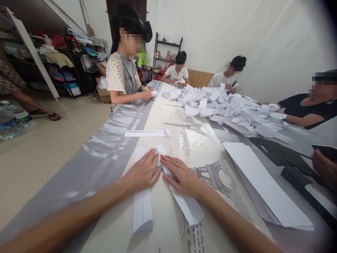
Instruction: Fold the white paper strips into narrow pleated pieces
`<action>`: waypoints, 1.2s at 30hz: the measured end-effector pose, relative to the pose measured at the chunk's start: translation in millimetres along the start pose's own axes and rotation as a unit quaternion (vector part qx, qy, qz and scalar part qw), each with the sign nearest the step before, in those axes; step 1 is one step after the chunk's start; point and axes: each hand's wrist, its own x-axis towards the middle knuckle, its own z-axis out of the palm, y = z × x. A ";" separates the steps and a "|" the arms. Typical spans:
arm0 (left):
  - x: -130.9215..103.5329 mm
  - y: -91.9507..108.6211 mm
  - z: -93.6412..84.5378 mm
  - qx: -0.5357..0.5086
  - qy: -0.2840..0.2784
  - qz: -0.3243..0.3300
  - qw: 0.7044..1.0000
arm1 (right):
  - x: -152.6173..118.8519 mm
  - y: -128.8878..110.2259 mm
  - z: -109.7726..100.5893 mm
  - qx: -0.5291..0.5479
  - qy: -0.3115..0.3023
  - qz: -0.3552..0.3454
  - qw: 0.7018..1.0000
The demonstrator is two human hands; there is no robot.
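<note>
My left hand [143, 168] lies palm down across a folded white paper strip [142, 211], its fingertips reaching the top end of a second folded strip [188, 207]. On that second strip rests my right hand [181, 174], fingers stretched out flat and pressing the paper to the table. The two hands nearly meet at the strip's far end. Just beyond them, a third narrow strip [146, 134] lies crosswise with a raised fold at its right end. Neither hand is wrapped around anything.
A stack of white sheets [268, 186] sits to the right on the printed tablecloth [158, 117]. Behind it spreads a large heap of folded papers [223, 105]. Several people sit or stand around the table, some holding paper. Shelves [76, 66] line the left wall.
</note>
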 end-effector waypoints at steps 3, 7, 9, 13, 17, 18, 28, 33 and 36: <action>0.0 1.2 -0.5 0.005 0.002 -0.009 1.000 | -0.1 -0.1 -0.7 -0.001 -0.006 -0.005 1.000; 1.1 2.2 -2.0 0.015 -0.007 -0.006 1.000 | 0.7 0.1 -3.9 -0.005 -0.021 -0.007 1.000; 2.1 1.9 -4.7 0.002 -0.009 -0.006 1.000 | 1.3 0.6 -5.9 -0.004 -0.030 -0.010 1.000; 3.7 1.0 -10.1 -0.011 -0.017 -0.008 1.000 | 1.8 1.9 -9.3 0.004 -0.052 -0.006 0.999; 3.6 -0.4 -8.2 -0.008 -0.022 -0.008 1.000 | 2.9 4.4 -13.3 0.027 -0.069 0.010 0.997; 3.5 -1.0 -7.1 -0.006 -0.021 -0.008 1.000 | 2.8 4.0 -15.4 0.035 -0.073 0.015 0.997; 12.7 -2.0 -10.4 0.012 -0.036 0.004 0.999 | -50.5 -63.3 -41.6 -0.062 0.003 0.149 0.987; 18.2 1.9 -15.2 0.020 -0.041 -0.003 0.999 | -73.5 -69.8 -27.0 -0.200 0.032 0.137 0.970; 21.7 4.1 -17.2 0.020 -0.036 -0.011 0.999 | -77.1 -71.1 -21.3 -0.285 0.043 0.091 0.953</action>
